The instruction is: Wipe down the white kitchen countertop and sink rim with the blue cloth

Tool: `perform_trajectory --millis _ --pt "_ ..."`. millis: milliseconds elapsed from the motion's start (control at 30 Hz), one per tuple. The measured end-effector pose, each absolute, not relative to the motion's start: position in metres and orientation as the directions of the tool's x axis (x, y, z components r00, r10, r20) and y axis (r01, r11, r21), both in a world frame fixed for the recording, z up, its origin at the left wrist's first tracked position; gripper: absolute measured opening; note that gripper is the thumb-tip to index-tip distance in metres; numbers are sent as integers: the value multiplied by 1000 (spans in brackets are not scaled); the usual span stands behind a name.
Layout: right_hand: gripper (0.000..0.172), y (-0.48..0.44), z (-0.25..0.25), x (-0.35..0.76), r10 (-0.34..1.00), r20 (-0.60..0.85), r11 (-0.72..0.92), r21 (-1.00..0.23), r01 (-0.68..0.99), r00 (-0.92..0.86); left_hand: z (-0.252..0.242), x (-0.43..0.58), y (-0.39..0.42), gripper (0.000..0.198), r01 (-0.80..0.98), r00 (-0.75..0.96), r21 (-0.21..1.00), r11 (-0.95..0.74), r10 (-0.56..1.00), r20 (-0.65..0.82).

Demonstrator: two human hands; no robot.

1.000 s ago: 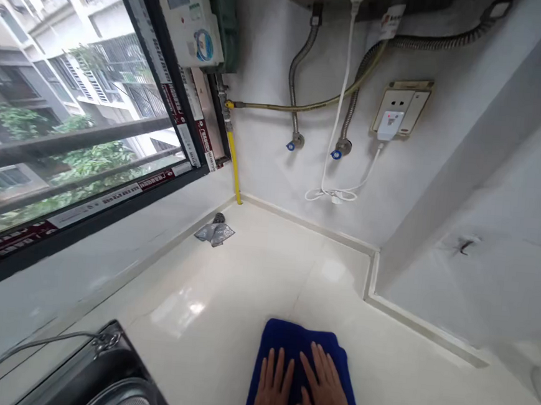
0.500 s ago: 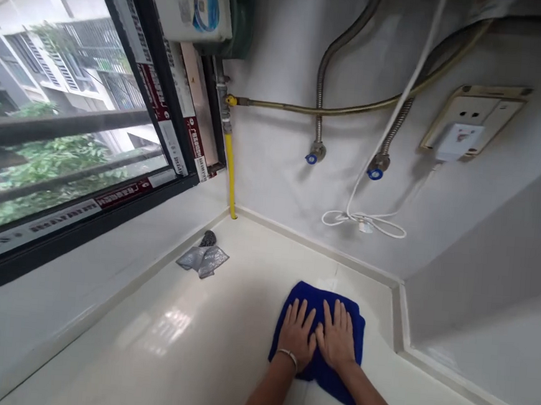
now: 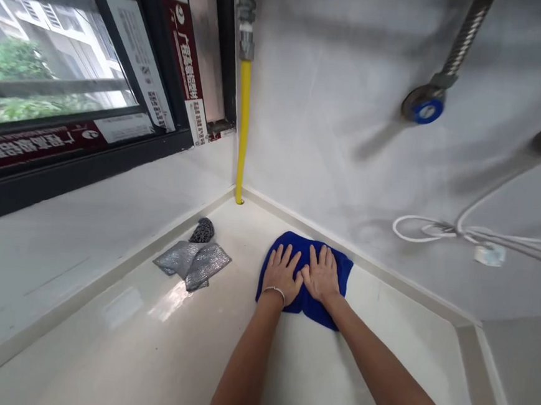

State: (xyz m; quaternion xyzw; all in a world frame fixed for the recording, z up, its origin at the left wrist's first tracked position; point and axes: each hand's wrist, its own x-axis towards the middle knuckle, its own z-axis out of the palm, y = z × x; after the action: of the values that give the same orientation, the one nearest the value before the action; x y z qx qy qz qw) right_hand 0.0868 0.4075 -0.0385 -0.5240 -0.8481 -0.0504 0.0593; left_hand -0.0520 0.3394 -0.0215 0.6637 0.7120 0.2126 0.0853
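A blue cloth (image 3: 307,304) lies spread on the pale glossy countertop (image 3: 155,362), its far edge up against the raised strip along the back wall. On its left half my left hand (image 3: 282,274) rests flat, fingers spread, a thin bracelet around the wrist. My right hand (image 3: 321,275) presses flat on the right half, fingers stretched forward. The two thumbs almost meet in the middle. Parts of the cloth beneath both palms are hidden.
Left of the cloth lie a grey scouring cloth (image 3: 194,262) and a dark mesh scrubber (image 3: 202,230). A yellow pipe (image 3: 243,132) enters the counter at the corner. On the wall are a blue-handled valve (image 3: 425,108) and a looped white cable (image 3: 455,231). A window frame (image 3: 85,172) borders the left.
Both hands and the blue cloth have slid forward across the counter to the back wall's edge strip. The view has moved closer to the corner.
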Motion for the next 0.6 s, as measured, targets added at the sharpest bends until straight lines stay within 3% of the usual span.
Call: perform_trajectory --millis 200,433,600 --pt "74 417 -36 35 892 153 432 -7 902 -426 -19 -102 356 57 905 -134 420 60 980 149" --pt "68 434 -17 -53 757 87 653 -60 755 -648 -15 -173 339 59 891 -332 369 263 933 137" --pt "65 436 -14 -96 609 96 792 -125 597 -787 -9 -227 313 62 906 -328 318 280 939 106"
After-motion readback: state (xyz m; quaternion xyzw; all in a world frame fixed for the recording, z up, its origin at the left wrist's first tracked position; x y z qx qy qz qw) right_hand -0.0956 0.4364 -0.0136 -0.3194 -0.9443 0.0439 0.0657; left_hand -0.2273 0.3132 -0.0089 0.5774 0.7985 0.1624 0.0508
